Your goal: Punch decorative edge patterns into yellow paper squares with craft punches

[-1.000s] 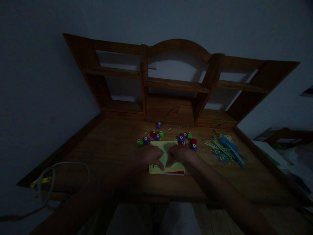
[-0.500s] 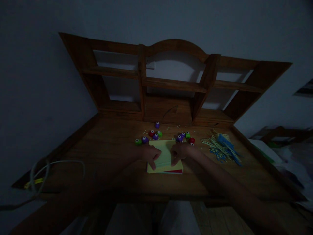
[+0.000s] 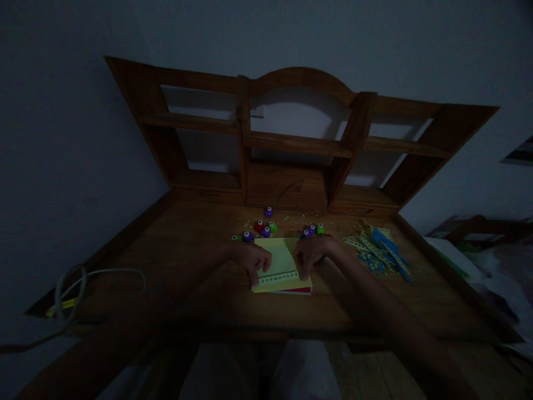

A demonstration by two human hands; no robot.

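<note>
- The wooden desk (image 3: 200,283) spans the scene, dimly lit, against a plain wall (image 3: 291,33).
- At its far edge rises a wooden shelf unit (image 3: 300,145), its middle arched at the top; a white wall socket (image 3: 257,111) shows through the upper middle opening.
- Pale-clad legs (image 3: 302,369) are at the near side, below the desk edge.
- A tangle of yellow and blue paper strips (image 3: 381,250), some with rows of holes, lies on the right of the desk.
- A pale cable (image 3: 119,271) loops at the near left, beside a bright yellow item (image 3: 68,304).
- The paper stack (image 3: 275,288) lies flat near the middle, yellow on top, with red and white edges at its near right.
- The left hand (image 3: 252,261), fingers curled, rests at the left side of the paper.
- The right hand (image 3: 308,255) is bent over the right side, fingers pointing down; whether either hand pinches the paper, I cannot tell.
- A pale strip with round holes (image 3: 278,278) runs left to right between the hands, on the stack.
- Purple, red and green eye-topped pieces (image 3: 266,232), perhaps craft punches, stand just beyond the stack in left and right groups; one purple piece (image 3: 268,212) sits farther off.
- Tiny pale paper bits (image 3: 287,218) are scattered around them.
</note>
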